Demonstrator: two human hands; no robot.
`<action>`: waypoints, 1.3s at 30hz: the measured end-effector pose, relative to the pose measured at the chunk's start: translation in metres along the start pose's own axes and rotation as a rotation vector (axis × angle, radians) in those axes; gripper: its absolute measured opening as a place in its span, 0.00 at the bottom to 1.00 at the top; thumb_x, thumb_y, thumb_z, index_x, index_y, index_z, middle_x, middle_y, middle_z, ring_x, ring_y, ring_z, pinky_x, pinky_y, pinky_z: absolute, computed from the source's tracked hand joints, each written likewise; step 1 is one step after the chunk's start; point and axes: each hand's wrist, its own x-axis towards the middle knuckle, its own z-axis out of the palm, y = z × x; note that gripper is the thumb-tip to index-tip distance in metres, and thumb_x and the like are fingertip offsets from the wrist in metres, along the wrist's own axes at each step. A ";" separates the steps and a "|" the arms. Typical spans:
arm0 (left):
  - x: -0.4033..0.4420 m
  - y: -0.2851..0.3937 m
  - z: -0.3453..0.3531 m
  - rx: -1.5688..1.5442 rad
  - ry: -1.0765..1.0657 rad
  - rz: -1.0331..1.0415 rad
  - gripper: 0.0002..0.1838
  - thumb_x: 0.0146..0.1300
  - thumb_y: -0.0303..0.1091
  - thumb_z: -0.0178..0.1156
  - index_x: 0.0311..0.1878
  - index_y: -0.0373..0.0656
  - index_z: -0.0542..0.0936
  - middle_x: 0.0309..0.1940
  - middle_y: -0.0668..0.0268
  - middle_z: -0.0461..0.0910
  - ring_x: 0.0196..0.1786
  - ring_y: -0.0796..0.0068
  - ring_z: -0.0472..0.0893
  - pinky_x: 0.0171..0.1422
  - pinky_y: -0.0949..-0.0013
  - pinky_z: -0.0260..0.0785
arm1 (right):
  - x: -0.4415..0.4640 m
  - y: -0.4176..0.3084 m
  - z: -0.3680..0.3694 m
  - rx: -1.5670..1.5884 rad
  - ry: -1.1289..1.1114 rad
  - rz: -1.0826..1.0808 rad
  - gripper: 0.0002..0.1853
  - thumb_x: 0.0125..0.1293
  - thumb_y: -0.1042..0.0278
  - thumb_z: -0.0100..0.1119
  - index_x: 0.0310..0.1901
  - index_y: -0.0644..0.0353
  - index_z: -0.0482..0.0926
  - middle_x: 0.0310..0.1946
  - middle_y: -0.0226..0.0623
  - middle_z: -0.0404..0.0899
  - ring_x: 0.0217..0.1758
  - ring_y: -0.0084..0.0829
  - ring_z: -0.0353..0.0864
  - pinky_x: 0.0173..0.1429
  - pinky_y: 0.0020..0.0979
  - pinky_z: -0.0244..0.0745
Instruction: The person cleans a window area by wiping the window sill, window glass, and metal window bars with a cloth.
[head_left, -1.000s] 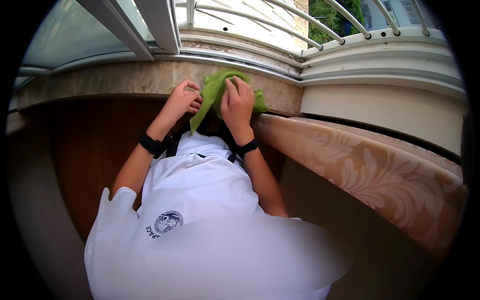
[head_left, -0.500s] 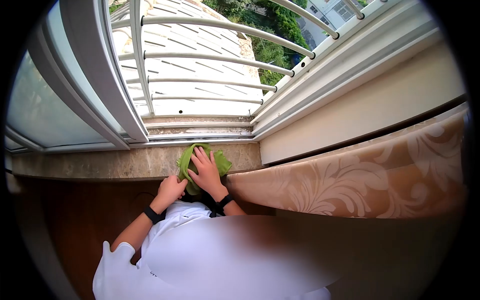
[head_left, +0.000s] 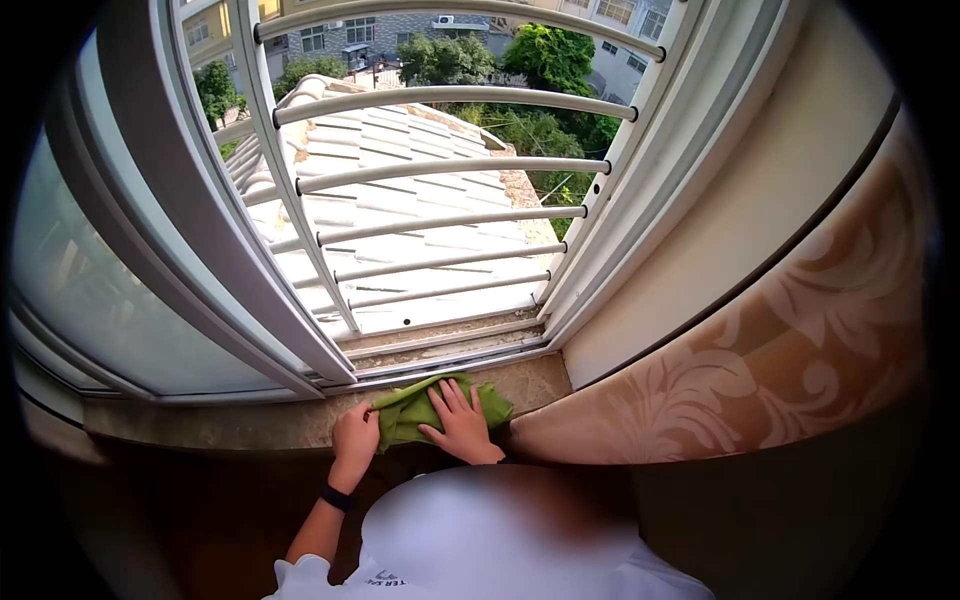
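Observation:
A green cloth [head_left: 405,412] lies bunched on the brown stone windowsill [head_left: 250,425], part of it hanging over the front edge. My left hand [head_left: 356,440] pinches the cloth's left edge between thumb and fingers. On top of the cloth, my right hand [head_left: 462,425] rests flat with its fingers spread. A dark band circles my left wrist. What lies under the cloth is hidden.
Behind the sill runs the window track [head_left: 450,353], with white safety bars [head_left: 450,170] beyond it. A frosted sliding pane [head_left: 150,290] stands at left. A patterned curtain [head_left: 720,390] hangs at right, touching the sill's end.
The view has tilted up, showing more outside. My left hand has moved out to the cloth's left edge, and the cloth is spread wider. My right hand stays on it.

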 end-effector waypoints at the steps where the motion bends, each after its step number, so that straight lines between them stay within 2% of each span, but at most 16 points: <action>1: 0.006 -0.002 -0.003 0.001 0.046 0.018 0.09 0.69 0.33 0.65 0.38 0.36 0.82 0.30 0.51 0.83 0.35 0.42 0.83 0.41 0.49 0.75 | 0.001 0.001 0.001 0.000 0.006 -0.006 0.41 0.72 0.36 0.61 0.78 0.53 0.69 0.81 0.43 0.63 0.87 0.42 0.55 0.87 0.59 0.42; 3: 0.014 -0.007 -0.002 -0.001 0.128 0.054 0.10 0.69 0.34 0.65 0.36 0.36 0.81 0.33 0.52 0.82 0.37 0.43 0.82 0.42 0.48 0.74 | -0.002 0.003 0.003 0.001 0.012 -0.010 0.41 0.72 0.35 0.60 0.78 0.53 0.69 0.81 0.43 0.63 0.87 0.42 0.55 0.87 0.59 0.42; 4: 0.014 0.001 -0.004 0.005 0.128 -0.007 0.10 0.69 0.32 0.65 0.35 0.36 0.79 0.37 0.53 0.78 0.42 0.44 0.80 0.46 0.47 0.72 | -0.003 0.003 0.002 0.003 0.024 -0.024 0.42 0.72 0.34 0.60 0.79 0.53 0.68 0.80 0.45 0.65 0.87 0.43 0.57 0.87 0.59 0.43; 7: 0.008 0.015 0.009 0.138 0.306 0.242 0.10 0.68 0.31 0.65 0.37 0.36 0.75 0.38 0.52 0.75 0.47 0.44 0.77 0.51 0.47 0.70 | -0.003 0.004 0.001 0.000 0.020 -0.030 0.42 0.72 0.34 0.60 0.79 0.53 0.68 0.79 0.45 0.66 0.86 0.43 0.58 0.87 0.59 0.44; 10: -0.003 0.011 0.026 0.038 0.007 0.081 0.08 0.68 0.28 0.63 0.39 0.38 0.72 0.39 0.51 0.76 0.46 0.41 0.77 0.51 0.45 0.69 | -0.005 0.005 0.000 0.005 0.031 -0.042 0.41 0.72 0.35 0.60 0.78 0.53 0.69 0.79 0.46 0.66 0.86 0.44 0.59 0.87 0.59 0.45; 11: -0.006 0.009 0.031 0.050 -0.008 0.091 0.06 0.68 0.25 0.61 0.39 0.38 0.73 0.39 0.50 0.77 0.46 0.41 0.77 0.51 0.45 0.69 | -0.005 0.005 0.000 0.003 0.031 -0.044 0.41 0.72 0.35 0.60 0.78 0.53 0.69 0.79 0.47 0.66 0.85 0.45 0.59 0.87 0.59 0.45; 14: -0.007 0.003 0.035 0.166 0.082 0.269 0.03 0.66 0.22 0.59 0.41 0.38 0.77 0.41 0.51 0.76 0.48 0.42 0.77 0.53 0.46 0.70 | -0.006 0.007 -0.001 0.019 0.022 -0.050 0.41 0.72 0.35 0.60 0.78 0.53 0.68 0.80 0.47 0.64 0.86 0.45 0.58 0.87 0.61 0.45; 20: 0.005 -0.004 0.031 0.193 0.281 0.244 0.13 0.64 0.20 0.59 0.51 0.39 0.82 0.46 0.52 0.72 0.50 0.47 0.75 0.55 0.48 0.69 | -0.006 0.009 -0.002 0.015 -0.030 -0.066 0.42 0.74 0.34 0.57 0.80 0.52 0.65 0.82 0.47 0.61 0.87 0.46 0.56 0.87 0.63 0.43; 23: 0.008 0.018 0.017 0.306 0.388 0.199 0.14 0.62 0.21 0.61 0.51 0.40 0.81 0.45 0.53 0.72 0.50 0.47 0.74 0.56 0.48 0.69 | -0.005 0.012 -0.002 -0.029 -0.037 -0.092 0.41 0.75 0.35 0.55 0.81 0.52 0.64 0.82 0.47 0.61 0.87 0.46 0.56 0.87 0.63 0.43; 25: 0.006 0.026 0.021 0.315 0.323 0.204 0.14 0.59 0.24 0.66 0.49 0.40 0.80 0.45 0.53 0.73 0.52 0.47 0.74 0.58 0.46 0.67 | -0.008 0.007 0.001 -0.085 -0.021 -0.108 0.41 0.76 0.36 0.54 0.81 0.52 0.63 0.82 0.47 0.61 0.87 0.44 0.55 0.87 0.62 0.43; 27: 0.004 0.014 0.041 0.257 0.046 0.278 0.14 0.62 0.28 0.67 0.51 0.42 0.81 0.48 0.53 0.75 0.54 0.47 0.75 0.60 0.47 0.68 | -0.010 0.008 0.001 -0.067 -0.055 -0.179 0.39 0.77 0.40 0.54 0.82 0.52 0.61 0.83 0.47 0.59 0.88 0.44 0.53 0.87 0.63 0.43; 29: -0.011 0.011 0.057 0.320 -0.098 0.366 0.18 0.65 0.35 0.67 0.57 0.44 0.80 0.57 0.51 0.75 0.60 0.48 0.74 0.63 0.47 0.69 | -0.013 0.014 -0.002 -0.056 -0.089 -0.255 0.39 0.78 0.42 0.55 0.82 0.51 0.61 0.84 0.46 0.58 0.88 0.44 0.53 0.87 0.62 0.44; 31: -0.019 -0.002 0.071 0.443 -0.046 0.539 0.25 0.66 0.41 0.67 0.64 0.44 0.78 0.66 0.50 0.73 0.68 0.48 0.71 0.68 0.43 0.66 | -0.019 0.027 -0.006 -0.036 -0.089 -0.317 0.37 0.78 0.43 0.56 0.83 0.46 0.61 0.85 0.41 0.57 0.88 0.42 0.55 0.87 0.61 0.46; 33: -0.022 -0.015 0.073 0.430 -0.105 0.616 0.29 0.68 0.44 0.65 0.70 0.46 0.76 0.75 0.51 0.68 0.76 0.49 0.67 0.77 0.40 0.57 | -0.023 0.043 -0.013 -0.011 -0.105 -0.262 0.35 0.78 0.42 0.55 0.82 0.42 0.63 0.84 0.39 0.58 0.88 0.43 0.55 0.86 0.64 0.45; 35: -0.026 -0.017 0.074 0.453 -0.100 0.610 0.30 0.70 0.45 0.64 0.74 0.49 0.75 0.78 0.50 0.66 0.80 0.48 0.64 0.81 0.36 0.50 | -0.022 0.049 -0.020 -0.071 -0.074 -0.111 0.34 0.79 0.41 0.53 0.81 0.41 0.65 0.84 0.38 0.59 0.87 0.45 0.55 0.85 0.67 0.44; 39: -0.024 -0.010 0.083 0.463 -0.102 0.573 0.31 0.71 0.46 0.62 0.76 0.51 0.73 0.79 0.48 0.65 0.82 0.45 0.62 0.82 0.31 0.47 | -0.018 0.027 -0.014 -0.189 0.052 0.064 0.32 0.80 0.43 0.51 0.80 0.43 0.68 0.84 0.41 0.60 0.86 0.49 0.57 0.83 0.72 0.44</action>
